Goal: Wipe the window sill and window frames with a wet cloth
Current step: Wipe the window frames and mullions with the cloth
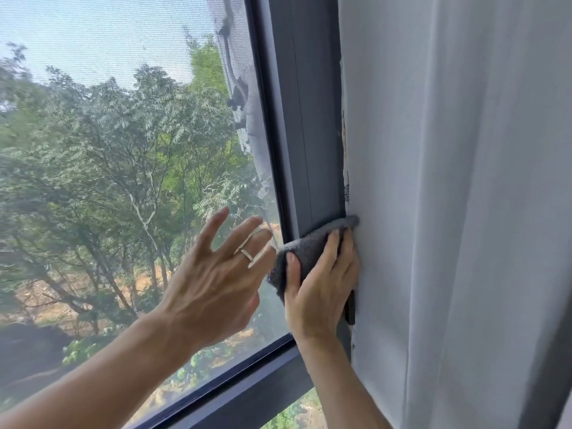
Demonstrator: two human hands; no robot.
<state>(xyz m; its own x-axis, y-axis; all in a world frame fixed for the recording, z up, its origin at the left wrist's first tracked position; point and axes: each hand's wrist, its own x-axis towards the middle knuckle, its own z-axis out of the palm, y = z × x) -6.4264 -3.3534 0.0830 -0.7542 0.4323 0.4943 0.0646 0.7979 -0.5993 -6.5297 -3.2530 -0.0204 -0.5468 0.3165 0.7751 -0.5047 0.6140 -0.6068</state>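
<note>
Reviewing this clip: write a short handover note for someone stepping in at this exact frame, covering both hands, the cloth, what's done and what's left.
Right hand: grips the grey cloth and presses it against the dark vertical window frame, low on the post beside the white curtain.
Left hand: fingers spread, holds nothing, in front of the mesh screen; contact with it cannot be told.
Done: cannot be judged from this frame; no wipe marks are visible.
Left: the upper post above the cloth, the bottom rail, and the sill, which is out of view.
</note>
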